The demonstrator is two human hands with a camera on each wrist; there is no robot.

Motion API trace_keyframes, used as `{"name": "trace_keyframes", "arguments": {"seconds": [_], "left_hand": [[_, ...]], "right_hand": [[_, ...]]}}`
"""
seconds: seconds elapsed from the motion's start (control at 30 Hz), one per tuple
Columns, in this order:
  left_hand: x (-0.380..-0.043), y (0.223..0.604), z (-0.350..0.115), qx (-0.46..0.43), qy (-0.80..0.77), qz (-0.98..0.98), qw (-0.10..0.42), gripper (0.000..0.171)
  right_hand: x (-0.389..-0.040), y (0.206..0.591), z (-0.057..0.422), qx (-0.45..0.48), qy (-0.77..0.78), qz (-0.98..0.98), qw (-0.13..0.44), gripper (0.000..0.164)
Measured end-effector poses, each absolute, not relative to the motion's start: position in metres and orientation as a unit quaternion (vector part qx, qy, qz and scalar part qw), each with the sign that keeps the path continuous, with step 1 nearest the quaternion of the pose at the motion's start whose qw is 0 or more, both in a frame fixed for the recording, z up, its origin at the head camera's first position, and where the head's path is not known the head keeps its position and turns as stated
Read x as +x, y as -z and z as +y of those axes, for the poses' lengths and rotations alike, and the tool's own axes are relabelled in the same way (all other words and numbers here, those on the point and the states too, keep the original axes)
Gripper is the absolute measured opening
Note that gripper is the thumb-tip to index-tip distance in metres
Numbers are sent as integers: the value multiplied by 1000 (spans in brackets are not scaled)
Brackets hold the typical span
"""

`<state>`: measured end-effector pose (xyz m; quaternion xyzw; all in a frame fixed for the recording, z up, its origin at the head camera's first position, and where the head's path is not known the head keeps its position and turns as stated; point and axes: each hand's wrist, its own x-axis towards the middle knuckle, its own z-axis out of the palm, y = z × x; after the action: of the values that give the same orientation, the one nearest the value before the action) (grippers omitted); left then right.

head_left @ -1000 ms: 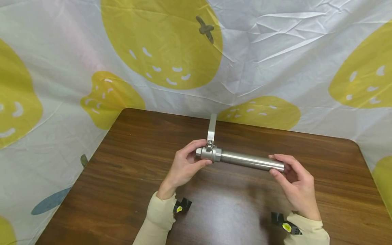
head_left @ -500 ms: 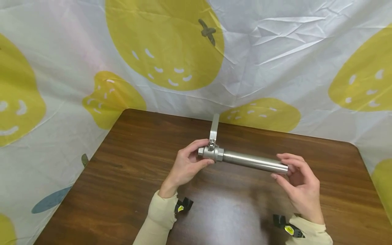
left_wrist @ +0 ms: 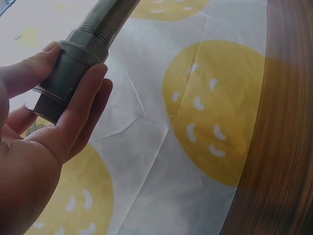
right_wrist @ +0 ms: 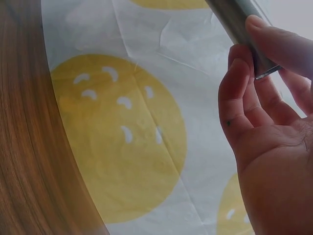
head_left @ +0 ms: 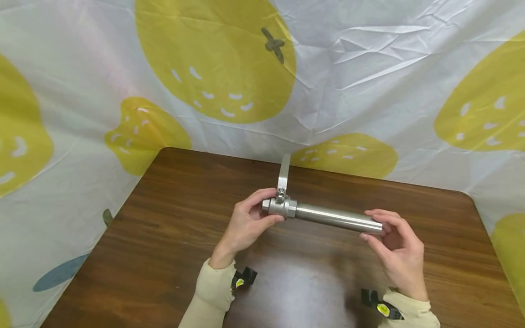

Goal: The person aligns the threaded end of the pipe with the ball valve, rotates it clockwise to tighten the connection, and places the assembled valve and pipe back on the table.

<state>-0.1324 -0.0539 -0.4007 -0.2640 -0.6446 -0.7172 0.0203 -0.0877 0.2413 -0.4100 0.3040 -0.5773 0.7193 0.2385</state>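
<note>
A steel ball valve [head_left: 280, 207] with a flat lever handle [head_left: 284, 172] pointing toward the back is joined to a smooth steel pipe [head_left: 336, 217]. My left hand [head_left: 248, 223] grips the valve body, thumb on the near side and fingers on the far side. In the left wrist view, threads [left_wrist: 97, 30] show where the pipe meets the valve's hex end. My right hand [head_left: 399, 250] pinches the pipe's free right end between thumb and fingers. The right wrist view shows the pipe's cut end [right_wrist: 266, 72] by the curled fingers. Valve and pipe are held above the table, slightly lower at the right.
Beneath the hands is a brown wood-grain table [head_left: 197, 191] with rounded back corners. A white cloth [head_left: 369, 82] printed with yellow fruit hangs behind it and at both sides. Each wrist carries a small black camera, such as the left camera [head_left: 244, 276].
My right fingers loosen on the pipe's end half a second ago, then close on it again. The left hand keeps its grip on the valve, and the lever still points back.
</note>
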Motion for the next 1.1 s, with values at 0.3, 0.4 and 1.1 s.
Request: {"name": "trace_keyframes", "arguments": {"seconds": [0.3,0.4,1.1], "left_hand": [[-130,399,-56,-266,721,-639,32,52],[-130,399,-55,-268,721,-638,31,51],[-130,398,-56,-285,721,-631,24,51]], "right_hand": [[-87,408,240,283,-715,-596,232,50],[-85,407,240,272,-709,-608,231,51],[-82,411,241,221,-695,-638,249,38]]}}
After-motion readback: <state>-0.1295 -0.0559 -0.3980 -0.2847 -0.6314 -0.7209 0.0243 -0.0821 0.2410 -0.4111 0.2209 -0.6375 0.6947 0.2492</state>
